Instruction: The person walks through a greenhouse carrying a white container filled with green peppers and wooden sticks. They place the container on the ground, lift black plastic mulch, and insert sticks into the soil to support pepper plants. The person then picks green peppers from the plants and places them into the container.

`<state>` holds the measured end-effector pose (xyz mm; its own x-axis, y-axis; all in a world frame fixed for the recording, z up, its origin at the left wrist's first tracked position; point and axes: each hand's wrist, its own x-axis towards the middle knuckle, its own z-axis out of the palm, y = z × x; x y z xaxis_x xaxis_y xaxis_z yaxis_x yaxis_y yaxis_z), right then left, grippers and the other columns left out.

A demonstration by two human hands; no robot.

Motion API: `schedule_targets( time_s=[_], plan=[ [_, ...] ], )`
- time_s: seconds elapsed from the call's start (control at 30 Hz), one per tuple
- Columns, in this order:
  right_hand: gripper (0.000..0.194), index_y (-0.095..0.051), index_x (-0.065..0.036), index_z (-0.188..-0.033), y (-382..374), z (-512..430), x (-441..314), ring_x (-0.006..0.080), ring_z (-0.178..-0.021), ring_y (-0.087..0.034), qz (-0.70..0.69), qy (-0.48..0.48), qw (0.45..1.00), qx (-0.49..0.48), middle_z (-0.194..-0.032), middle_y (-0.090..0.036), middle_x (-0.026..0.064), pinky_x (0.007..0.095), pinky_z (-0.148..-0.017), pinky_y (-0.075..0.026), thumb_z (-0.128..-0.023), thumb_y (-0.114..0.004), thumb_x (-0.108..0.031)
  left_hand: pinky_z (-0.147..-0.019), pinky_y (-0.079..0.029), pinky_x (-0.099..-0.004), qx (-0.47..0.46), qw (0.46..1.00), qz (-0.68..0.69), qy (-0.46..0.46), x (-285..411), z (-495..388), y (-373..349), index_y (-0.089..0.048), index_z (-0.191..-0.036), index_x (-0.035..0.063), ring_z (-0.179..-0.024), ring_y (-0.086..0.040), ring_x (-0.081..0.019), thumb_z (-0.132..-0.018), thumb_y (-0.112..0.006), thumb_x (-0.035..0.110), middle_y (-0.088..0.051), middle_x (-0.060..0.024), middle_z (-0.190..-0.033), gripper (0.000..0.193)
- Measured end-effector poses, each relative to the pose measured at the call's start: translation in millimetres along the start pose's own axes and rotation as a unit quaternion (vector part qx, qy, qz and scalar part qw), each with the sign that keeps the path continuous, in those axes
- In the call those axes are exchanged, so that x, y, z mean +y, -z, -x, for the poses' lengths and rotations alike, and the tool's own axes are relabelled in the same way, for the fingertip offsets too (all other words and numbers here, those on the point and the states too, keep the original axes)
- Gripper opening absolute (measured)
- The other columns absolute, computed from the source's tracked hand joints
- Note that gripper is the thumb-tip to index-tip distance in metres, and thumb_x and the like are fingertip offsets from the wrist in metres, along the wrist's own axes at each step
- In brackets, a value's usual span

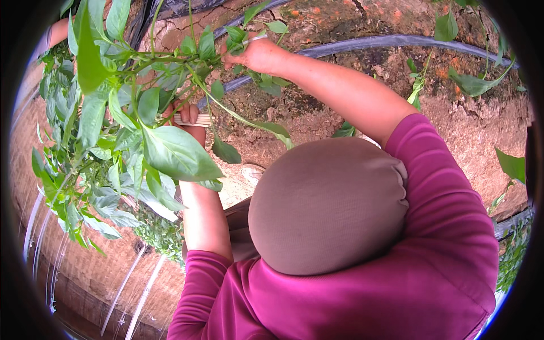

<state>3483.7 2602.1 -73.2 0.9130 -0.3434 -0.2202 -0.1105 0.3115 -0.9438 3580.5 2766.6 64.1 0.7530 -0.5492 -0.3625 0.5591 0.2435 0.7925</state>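
My right hand [250, 55] is at a leafy green plant stem [165, 57], at upper centre. Its fingers are curled, with a short white strip [257, 38] at them; leaves partly hide the fingertips, so whether they also grip the stem cannot be told. Lower and to the left, my left hand [187, 112] is closed around a bundle of thin, flat, pale strips [199, 120], partly behind leaves. A large broad leaf [178, 153] hangs in front of the left wrist. Both arms have magenta sleeves, with a rounded brown fabric covering [327, 204] between them.
Dense foliage [63, 106] fills the left side. Dark hoses [382, 41] cross the cracked soil behind the right arm. Another person's forearm [59, 33] shows at upper left. Pale upright strings [144, 293] stand at lower left. A shoe [253, 172] is on the ground. More leaves hang at right.
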Motion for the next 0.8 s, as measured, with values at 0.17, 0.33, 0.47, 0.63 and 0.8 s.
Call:
schedule_targets(
  time_s=[0.17, 0.33, 0.47, 0.63, 0.8],
  plan=[
    [0.031, -0.062, -0.011, -0.107, -4, 0, -4, 0.0184, -0.085, -0.064, 0.124, 0.113, 0.982, 0.089, -0.086, -0.069, 0.0037, 0.03, -0.082, -0.05, -0.08, -0.07, -0.026, -0.044, -0.027, -0.0242, -0.01, 1.0, 0.009, 0.006, -2, -2, 13, -0.057, -0.104, 0.0002, -0.053, -0.035, -0.0108, -0.087, -0.061, 0.015, -0.049, -0.0039, -0.068, 0.023],
    [0.032, -0.062, -0.005, -0.109, 2, -6, 1, 0.0128, -0.067, -0.058, -0.122, -0.058, 0.991, -0.005, -0.087, -0.069, 0.0044, 0.027, -0.065, -0.047, -0.081, -0.068, -0.021, -0.044, -0.029, -0.0248, -0.048, 0.998, 0.034, 0.02, -1, -11, 26, -0.056, -0.105, 0.0013, -0.052, -0.036, -0.0109, -0.087, -0.06, 0.014, -0.05, -0.004, -0.068, 0.022],
    [0.032, -0.061, -0.003, -0.108, 4, -2, 3, 0.011, -0.063, -0.053, -0.312, -0.149, 0.937, -0.053, -0.087, -0.068, 0.0045, 0.0257, -0.061, -0.043, -0.081, -0.067, -0.017, -0.043, -0.03, -0.0254, -0.025, 0.999, 0.026, 0.013, 1, -14, 32, -0.056, -0.098, 0.0027, -0.051, -0.037, -0.0121, -0.087, -0.058, 0.014, -0.051, -0.0044, -0.069, 0.015],
    [0.035, -0.057, -0.002, -0.112, 2, 1, 11, 0.025, -0.084, -0.061, 0.178, 0.181, 0.967, 0.036, -0.095, -0.064, 0.0136, 0.0352, -0.074, -0.049, -0.082, -0.066, -0.019, -0.043, -0.027, -0.0264, 0.075, 0.997, 0.036, 0.0, 0, -6, 13, -0.054, -0.087, 0.0028, -0.05, -0.034, -0.0136, -0.089, -0.053, 0.013, -0.046, -0.0043, -0.066, 0.01],
    [0.032, -0.057, -0.005, -0.108, 13, -3, 27, 0.0226, -0.085, -0.061, 0.18, -0.049, 0.979, 0.081, -0.1, -0.065, 0.0114, 0.037, -0.079, -0.049, -0.087, -0.063, -0.028, -0.044, -0.028, -0.0263, 0.064, 0.998, 0.001, 0.006, 1, -6, 5, -0.053, -0.086, 0.0014, -0.05, -0.034, -0.0133, -0.09, -0.052, 0.016, -0.046, -0.0043, -0.067, 0.015]
  ],
)
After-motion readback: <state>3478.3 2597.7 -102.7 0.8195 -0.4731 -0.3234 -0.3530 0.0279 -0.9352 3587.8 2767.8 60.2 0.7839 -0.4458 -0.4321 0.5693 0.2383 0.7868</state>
